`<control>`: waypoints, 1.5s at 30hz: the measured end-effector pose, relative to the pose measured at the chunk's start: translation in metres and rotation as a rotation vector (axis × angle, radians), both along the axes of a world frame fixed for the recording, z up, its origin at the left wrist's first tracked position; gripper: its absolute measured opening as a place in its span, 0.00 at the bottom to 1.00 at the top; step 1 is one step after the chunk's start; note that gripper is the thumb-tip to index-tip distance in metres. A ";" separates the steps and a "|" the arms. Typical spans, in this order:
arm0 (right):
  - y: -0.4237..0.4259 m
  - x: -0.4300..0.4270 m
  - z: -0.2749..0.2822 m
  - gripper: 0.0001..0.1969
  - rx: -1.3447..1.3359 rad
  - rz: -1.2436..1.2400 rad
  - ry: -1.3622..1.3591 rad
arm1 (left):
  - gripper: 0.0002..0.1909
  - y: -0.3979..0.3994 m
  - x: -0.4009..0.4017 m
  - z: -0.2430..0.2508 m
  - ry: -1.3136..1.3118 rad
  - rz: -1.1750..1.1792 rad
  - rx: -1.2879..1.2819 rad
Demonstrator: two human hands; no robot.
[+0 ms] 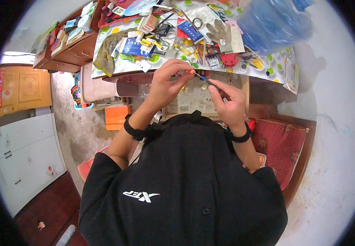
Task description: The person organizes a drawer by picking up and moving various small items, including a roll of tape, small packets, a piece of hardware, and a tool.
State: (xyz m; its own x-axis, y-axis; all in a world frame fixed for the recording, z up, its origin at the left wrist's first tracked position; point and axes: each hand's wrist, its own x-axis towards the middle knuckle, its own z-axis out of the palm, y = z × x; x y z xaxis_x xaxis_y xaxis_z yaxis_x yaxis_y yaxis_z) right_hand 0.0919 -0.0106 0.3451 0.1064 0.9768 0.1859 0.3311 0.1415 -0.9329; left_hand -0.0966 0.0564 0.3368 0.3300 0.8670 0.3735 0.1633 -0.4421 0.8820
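Between the finger and thumb of my left hand (170, 80) is a small orange piece (190, 71), with a thin metallic shaft (198, 74) running from it towards the right. My right hand (230, 100) pinches a slim dark object (210, 82) whose far end meets or lies very near that shaft; its kind is too small to tell. A bit of blue (202, 78) shows between the two hands. Both hands are above an open drawer lined with newspaper (192, 100), in which a small pale round piece (204, 87) lies.
The cluttered table (277, 72) beyond the hands bears scissors (191, 21), a work glove (219, 31), blue packets (190, 30), a red ladybird-shaped item (229, 60) and a brown cloth (106, 55). A blue plastic bag (274, 26) is at the right, an orange box (117, 117) at the lower left.
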 end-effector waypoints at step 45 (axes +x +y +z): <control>0.005 -0.002 -0.012 0.09 -0.037 -0.014 -0.071 | 0.16 0.000 -0.015 -0.016 -0.523 -0.072 -0.836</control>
State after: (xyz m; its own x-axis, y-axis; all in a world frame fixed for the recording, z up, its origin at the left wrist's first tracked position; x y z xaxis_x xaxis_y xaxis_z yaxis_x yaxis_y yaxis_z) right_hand 0.0902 -0.0056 0.3327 0.1083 0.9815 0.1576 0.3987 0.1023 -0.9114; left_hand -0.1116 0.0561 0.3206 0.3607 0.9023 -0.2360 -0.3392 0.3626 0.8680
